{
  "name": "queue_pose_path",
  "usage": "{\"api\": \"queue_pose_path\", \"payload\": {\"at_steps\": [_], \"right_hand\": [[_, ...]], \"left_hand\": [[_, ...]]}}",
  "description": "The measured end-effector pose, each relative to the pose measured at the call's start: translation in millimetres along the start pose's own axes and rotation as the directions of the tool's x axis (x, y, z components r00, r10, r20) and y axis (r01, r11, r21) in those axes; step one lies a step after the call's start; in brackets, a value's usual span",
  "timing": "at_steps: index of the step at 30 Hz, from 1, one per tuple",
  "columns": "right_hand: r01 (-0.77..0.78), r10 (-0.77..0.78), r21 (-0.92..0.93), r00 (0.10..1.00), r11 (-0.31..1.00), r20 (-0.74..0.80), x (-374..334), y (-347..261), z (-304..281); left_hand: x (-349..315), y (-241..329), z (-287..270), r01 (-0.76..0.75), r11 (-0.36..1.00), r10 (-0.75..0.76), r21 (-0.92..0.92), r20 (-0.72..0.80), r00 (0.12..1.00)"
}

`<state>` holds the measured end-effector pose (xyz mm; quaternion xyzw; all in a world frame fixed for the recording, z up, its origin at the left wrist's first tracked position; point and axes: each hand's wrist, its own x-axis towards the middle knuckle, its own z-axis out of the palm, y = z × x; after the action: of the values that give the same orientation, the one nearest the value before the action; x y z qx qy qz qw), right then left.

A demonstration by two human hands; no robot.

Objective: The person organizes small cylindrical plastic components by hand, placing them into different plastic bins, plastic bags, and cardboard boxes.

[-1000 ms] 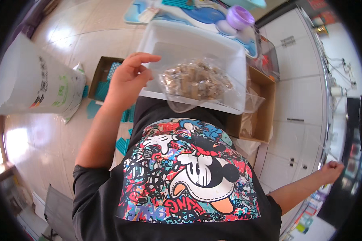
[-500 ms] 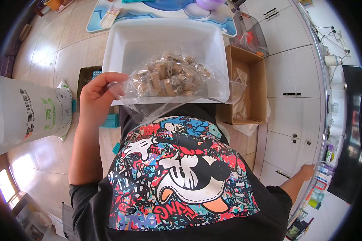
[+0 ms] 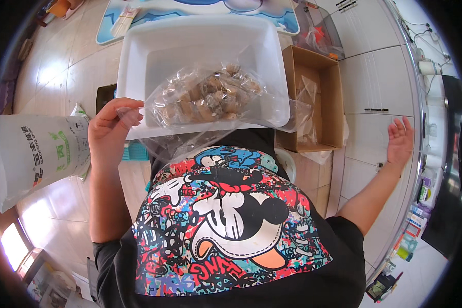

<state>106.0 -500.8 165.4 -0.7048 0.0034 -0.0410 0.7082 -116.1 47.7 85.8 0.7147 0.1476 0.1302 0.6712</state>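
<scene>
A large clear plastic bag (image 3: 197,105) full of small brown individually wrapped pieces lies in a white plastic tub (image 3: 138,56). Its loose film hangs over the tub's near rim. My left hand (image 3: 113,115) pinches the bag's edge at the tub's left side, thumb against fingers. Out to the right, in front of the white cabinet doors, my right hand (image 3: 399,141) is raised with its fingers stretched up and slightly apart. Nothing that I can make out is in it, and it stays well away from the bag.
An open cardboard box (image 3: 318,97) with clear film inside stands right of the tub. A white sack (image 3: 41,154) stands at the left. Behind the tub is a blue patterned tabletop (image 3: 164,15). White cabinets (image 3: 377,87) and a cluttered counter line the right side. A teal basket (image 3: 136,151) shows below the tub.
My right hand has risen from the counter edge, moving up in front of the cabinets with its fingers now showing. My left hand keeps its pinch on the bag, slightly further left in view.
</scene>
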Motion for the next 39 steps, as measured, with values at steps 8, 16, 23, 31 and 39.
{"api": "queue_pose_path", "payload": {"at_steps": [8,16,23,31,39], "right_hand": [[0.006,0.013,-0.036,0.86,0.999,0.51,-67,89,185],[0.014,-0.065,0.092,0.813,0.996,0.578,-76,99,229],[0.208,-0.203,0.051,0.817,0.977,0.539,-74,108,235],[0.016,-0.071,0.107,0.84,0.994,0.538,-84,103,204],[0.027,-0.094,0.141,0.867,0.99,0.489,-75,97,218]], "left_hand": [[-1,-2,8,0.02,0.998,-0.024,-0.055,-0.071,0.997],[-2,-4,6,0.037,0.996,-0.044,-0.087,-0.084,0.995],[2,-13,-8,-0.042,0.999,0.038,-0.029,-0.134,0.99],[-16,-13,-21,-0.005,0.997,-0.003,-0.072,-0.112,0.994],[-2,-15,-23,-0.011,0.994,0.01,-0.111,-0.001,1.0]]}}
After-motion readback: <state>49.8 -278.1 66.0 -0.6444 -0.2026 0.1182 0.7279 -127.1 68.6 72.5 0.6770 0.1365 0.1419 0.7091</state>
